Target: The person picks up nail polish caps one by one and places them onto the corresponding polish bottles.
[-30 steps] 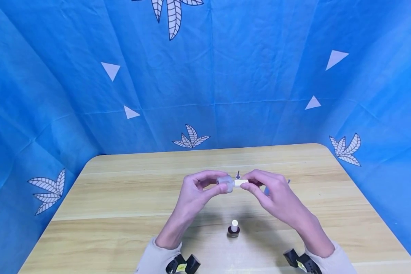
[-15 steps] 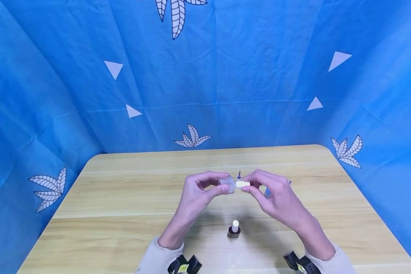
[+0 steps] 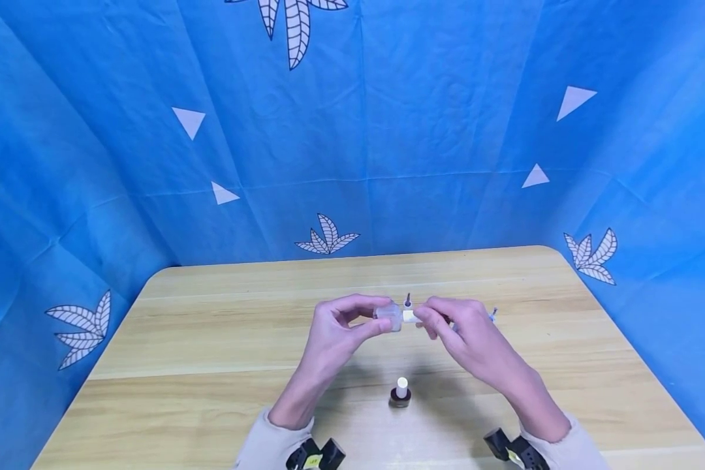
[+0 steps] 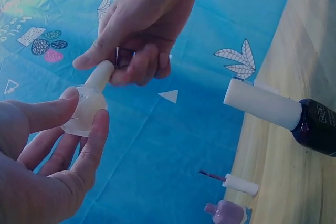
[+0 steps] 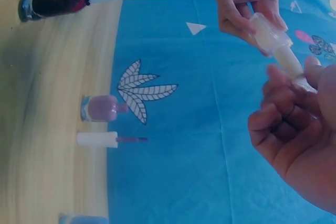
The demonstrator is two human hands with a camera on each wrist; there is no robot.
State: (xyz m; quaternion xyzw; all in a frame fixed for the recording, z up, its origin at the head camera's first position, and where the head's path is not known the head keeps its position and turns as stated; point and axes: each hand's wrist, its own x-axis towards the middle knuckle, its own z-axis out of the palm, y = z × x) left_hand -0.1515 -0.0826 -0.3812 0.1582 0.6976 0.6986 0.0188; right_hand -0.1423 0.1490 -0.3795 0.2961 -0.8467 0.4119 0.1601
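1. My right hand (image 3: 470,329) has shifted its hold since half a second ago, the thumb now across the cap's outer end; my left hand (image 3: 329,333) has barely moved.
2. At left, my left hand grasps a pale bottle (image 3: 388,317) between thumb and fingers, held up off the counter (image 3: 211,326) and turned sideways, seemingly to steady the body and leave the neck free.
3. Beyond it, an uncapped lavender bottle (image 5: 102,108) stands on the counter.
4. Nearer me, a dark bottle (image 3: 399,397) stands upright with its white top on, apart from both hands.
5. Just right of the lavender bottle, a brush cap (image 5: 97,140) stands bristles up, likely to keep the wet end off the wood.
6. Between my hands, the pale bottle's white cap (image 3: 410,316) sits at its neck, facing my right fingertips.
7. At right, my right hand pinches that cap, the remaining fingers curled, apparently for a firm hold.
8. Rightmost, a blue item (image 5: 86,220) shows only in part.
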